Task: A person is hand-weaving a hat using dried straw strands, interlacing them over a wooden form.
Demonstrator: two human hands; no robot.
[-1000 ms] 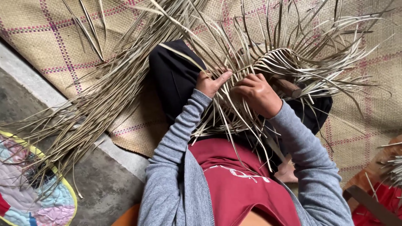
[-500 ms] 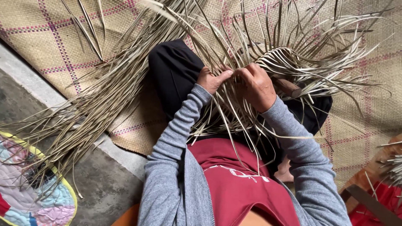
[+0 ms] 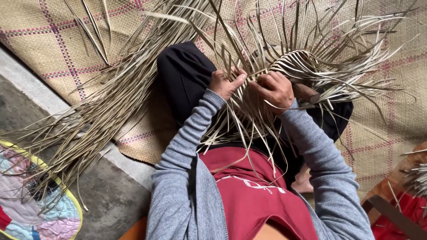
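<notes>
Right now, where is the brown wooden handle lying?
In the head view, the brown wooden handle sits right of centre, just beside the right hand, poking out from under the woven part of the dried leaf strips over the person's lap.

head cam: you look steeply down from above your chest | close on your left hand (image 3: 226, 83) and right hand (image 3: 276, 89) | woven mat (image 3: 40, 40) beyond | single view

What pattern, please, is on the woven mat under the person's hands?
The mat is tan straw crossed by a grid of pink-purple lines, seen best in the head view.
</notes>
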